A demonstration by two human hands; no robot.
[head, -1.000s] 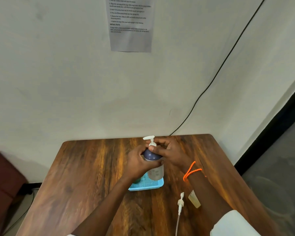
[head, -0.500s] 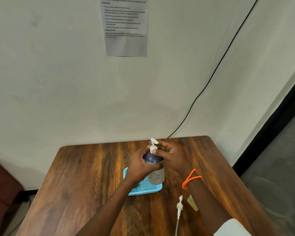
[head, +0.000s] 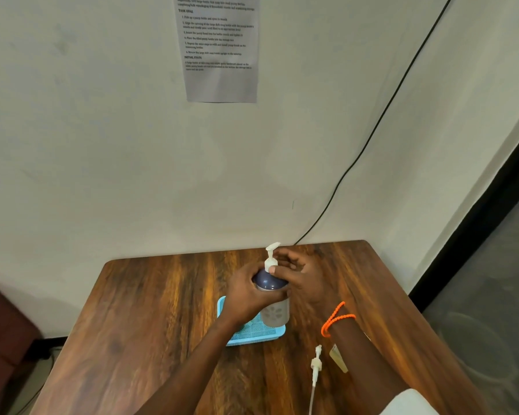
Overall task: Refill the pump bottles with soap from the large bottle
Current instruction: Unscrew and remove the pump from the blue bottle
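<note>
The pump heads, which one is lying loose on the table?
The pump head with tube near the right forearm lies loose; the other stands upright on the bottle.

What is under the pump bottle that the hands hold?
The blue tray lies under the pump bottle; left hand covers the tray's middle, so its contents are hidden.

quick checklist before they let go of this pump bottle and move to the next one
1. Left hand grips the bottle: ok.
2. Right hand pinches the pump head at its collar: ok.
3. Pump head seated upright in the neck: ok.
4. Collar fully tightened: cannot tell.
5. Bottle standing in the blue tray: cannot tell, its base is hidden.
6. Spare pump lying loose on the table, clear of the tray: ok.
</note>
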